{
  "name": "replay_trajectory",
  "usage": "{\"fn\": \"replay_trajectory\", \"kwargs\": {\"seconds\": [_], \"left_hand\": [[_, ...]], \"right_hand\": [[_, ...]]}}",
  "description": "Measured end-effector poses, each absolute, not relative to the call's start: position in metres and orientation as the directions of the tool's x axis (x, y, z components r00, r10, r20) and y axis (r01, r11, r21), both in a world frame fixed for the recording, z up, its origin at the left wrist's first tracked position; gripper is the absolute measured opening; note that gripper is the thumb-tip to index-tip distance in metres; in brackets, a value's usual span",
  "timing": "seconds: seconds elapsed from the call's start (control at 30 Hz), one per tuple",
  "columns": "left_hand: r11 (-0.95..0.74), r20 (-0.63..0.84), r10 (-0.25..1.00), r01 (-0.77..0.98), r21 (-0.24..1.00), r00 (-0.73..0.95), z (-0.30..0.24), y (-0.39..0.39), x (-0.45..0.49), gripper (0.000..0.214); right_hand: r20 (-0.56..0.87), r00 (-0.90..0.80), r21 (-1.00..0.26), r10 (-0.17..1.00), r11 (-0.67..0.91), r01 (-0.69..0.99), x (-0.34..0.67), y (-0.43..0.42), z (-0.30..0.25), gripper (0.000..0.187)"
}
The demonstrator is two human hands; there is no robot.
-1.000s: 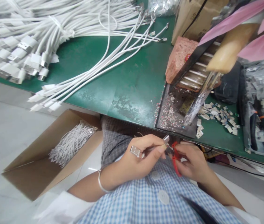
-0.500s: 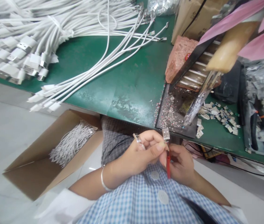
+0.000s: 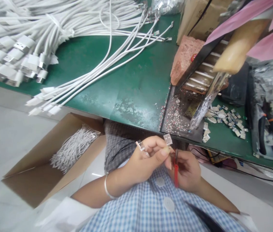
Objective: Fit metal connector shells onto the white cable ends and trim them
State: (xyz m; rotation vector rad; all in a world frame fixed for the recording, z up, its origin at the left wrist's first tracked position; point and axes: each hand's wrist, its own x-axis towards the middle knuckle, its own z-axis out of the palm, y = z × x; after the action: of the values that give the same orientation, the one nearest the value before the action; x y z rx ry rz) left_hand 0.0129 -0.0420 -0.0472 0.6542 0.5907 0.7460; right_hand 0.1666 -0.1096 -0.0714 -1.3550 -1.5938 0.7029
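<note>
My left hand (image 3: 148, 159) is closed, pinching a metal USB plug (image 3: 167, 139) between thumb and fingertips, its metal shell pointing up. Another USB plug (image 3: 140, 146) sticks out on the far side of the same hand, by the curled fingers. My right hand (image 3: 187, 169) is closed around a small red-handled tool (image 3: 176, 175), with a thin dark metal part upright beside the left fingertips. The right fingers partly hide the tool, and its exact kind cannot be made out. Both hands are close together in front of the blue checked garment, just below the table edge.
White USB cables (image 3: 98, 77) lie across the green table (image 3: 138, 93), with a large bundle behind. A soldering iron (image 3: 207, 100) slants down beside a brick (image 3: 186, 61). Loose plugs (image 3: 230, 120) and pliers (image 3: 271, 132) lie right. A cardboard box (image 3: 27, 180) holds more cables.
The pinched plug has tilted and shifted slightly left. The red-handled tool has moved a little right, with its dark metal part now apart from the plug.
</note>
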Motion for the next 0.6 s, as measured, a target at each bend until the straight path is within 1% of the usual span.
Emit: {"fn": "replay_trajectory", "kwargs": {"seconds": [0.07,0.13,0.2,0.27,0.33,0.6], "left_hand": [[0.42,-0.177,0.823,-0.369,0.829,0.54,-0.044,-0.041,0.01,0.023],[0.244,-0.094,0.877,-0.267,0.932,0.472,-0.043,-0.04,0.007,0.02],[0.064,-0.001,0.908,-0.135,0.989,0.42,-0.043,-0.04,0.003,0.017],[-0.078,0.087,0.91,-0.038,0.996,0.405,-0.043,-0.039,0.001,0.012],[-0.163,0.15,0.901,-0.003,0.987,0.407,-0.042,-0.039,0.0,0.009],[-0.288,0.24,0.875,0.053,0.956,0.42,-0.036,-0.033,0.0,0.011]], "right_hand": [[0.279,-0.041,-0.839,0.959,0.265,0.475,0.173,-0.107,-0.068,0.016],[0.273,-0.098,-0.821,0.957,0.284,0.495,0.18,-0.104,-0.065,0.018],[0.254,-0.145,-0.81,0.956,0.293,0.508,0.186,-0.101,-0.062,0.019],[0.234,-0.176,-0.803,0.956,0.293,0.519,0.19,-0.1,-0.062,0.019],[0.221,-0.192,-0.799,0.956,0.29,0.526,0.192,-0.1,-0.062,0.019],[0.25,-0.215,-0.768,0.944,0.329,0.55,0.195,-0.096,-0.059,0.014]]}}
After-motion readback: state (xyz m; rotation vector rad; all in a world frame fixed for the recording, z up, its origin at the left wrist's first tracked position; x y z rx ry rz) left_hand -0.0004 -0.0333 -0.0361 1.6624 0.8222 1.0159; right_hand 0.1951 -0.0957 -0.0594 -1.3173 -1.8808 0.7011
